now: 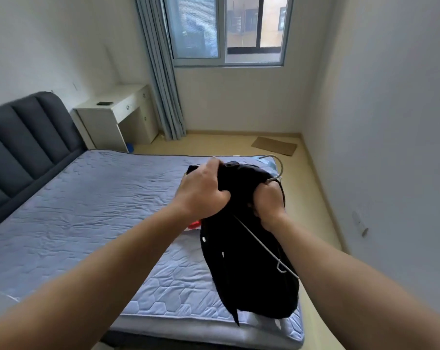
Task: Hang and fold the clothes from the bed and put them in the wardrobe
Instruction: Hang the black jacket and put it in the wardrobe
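Note:
A black garment (249, 269) hangs in the air over the right side of the bed (92, 210). My left hand (203, 190) grips its bunched top. My right hand (268, 203) grips the cloth and the neck of a metal hanger (279, 168), whose hook rises above the hand. One hanger arm (260, 245) runs down across the cloth with a small clip at its end. A red item (195, 224) on the bed peeks out behind the garment, mostly hidden.
A dark padded headboard (24, 145) stands at the left. A white desk (118, 114) with a small dark object sits beside the blue curtain (161, 79) under the window. A brown mat (274, 145) lies on the floor by the right wall.

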Available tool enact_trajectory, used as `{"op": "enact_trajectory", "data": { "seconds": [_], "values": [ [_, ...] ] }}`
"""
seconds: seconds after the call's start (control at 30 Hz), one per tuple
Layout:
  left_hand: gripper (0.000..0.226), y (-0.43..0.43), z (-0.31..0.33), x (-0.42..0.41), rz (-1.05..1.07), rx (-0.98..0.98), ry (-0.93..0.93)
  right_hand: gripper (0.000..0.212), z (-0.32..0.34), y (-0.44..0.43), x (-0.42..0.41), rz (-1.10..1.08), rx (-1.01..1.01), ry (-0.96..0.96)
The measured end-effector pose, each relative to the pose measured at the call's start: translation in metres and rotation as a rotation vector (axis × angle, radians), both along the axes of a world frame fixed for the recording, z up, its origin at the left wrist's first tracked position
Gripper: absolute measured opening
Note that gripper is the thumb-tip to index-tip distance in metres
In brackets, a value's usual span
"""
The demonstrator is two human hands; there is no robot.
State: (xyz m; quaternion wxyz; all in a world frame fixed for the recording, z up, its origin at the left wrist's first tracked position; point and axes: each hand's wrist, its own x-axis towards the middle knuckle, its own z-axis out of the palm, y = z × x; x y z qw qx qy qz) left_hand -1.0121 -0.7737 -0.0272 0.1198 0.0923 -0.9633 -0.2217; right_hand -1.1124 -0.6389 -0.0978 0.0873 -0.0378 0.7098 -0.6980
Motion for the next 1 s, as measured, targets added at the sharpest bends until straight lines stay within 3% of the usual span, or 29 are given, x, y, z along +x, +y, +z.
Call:
{"op": "enact_trajectory", "data": {
  "seconds": [0.07,0.13,0.23,0.33,0.4,0.47,0.53,0.6,0.67,0.73,0.8,0.9,1.0],
  "values": [
    [0.076,-0.007,-0.008,-0.009,-0.108,-0.294,-0.041,0.025,0.006,-0.003,0.001,0.057,0.013,0.06],
    [0.078,-0.009,-0.015,-0.018,-0.213,-0.262,-0.125,0.022,0.01,-0.005,0.001,0.093,0.002,0.083],
    [0.052,-0.014,-0.02,-0.029,-0.239,-0.055,-0.111,0.018,0.017,-0.002,0.001,0.16,0.015,0.058],
    [0.022,-0.029,-0.017,-0.039,-0.282,-0.097,-0.03,0.017,0.026,0.01,-0.004,0.343,-0.136,-0.121],
    [0.025,-0.035,-0.01,-0.046,-0.291,-0.151,0.013,0.028,0.028,0.021,-0.012,0.43,-0.201,-0.282],
    [0.044,-0.035,-0.003,-0.053,-0.284,-0.261,0.075,0.038,0.022,0.031,-0.021,0.452,-0.097,-0.304],
    [0.06,-0.028,0.006,-0.058,-0.271,-0.336,0.141,0.035,0.015,0.036,-0.02,0.496,0.088,-0.236],
    [0.072,-0.023,0.015,-0.06,-0.224,-0.397,0.163,0.031,0.01,0.035,-0.015,0.538,0.209,-0.193],
    [0.081,-0.022,0.022,-0.06,-0.176,-0.447,0.193,0.041,0.001,0.03,-0.014,0.523,0.314,-0.192],
    [0.079,-0.027,0.03,-0.057,-0.166,-0.445,0.245,0.042,-0.009,0.024,-0.014,0.538,0.54,-0.148],
    [0.068,-0.035,0.039,-0.05,-0.174,-0.411,0.288,0.03,-0.017,0.015,-0.01,0.592,0.73,-0.132],
    [0.059,-0.052,0.05,-0.036,-0.151,-0.452,0.343,0.028,-0.024,0.002,-0.008,0.677,0.827,-0.076],
    [0.049,-0.072,0.057,-0.02,-0.089,-0.462,0.394,0.039,-0.023,-0.008,-0.008,0.654,0.722,-0.136]
  ]
}}
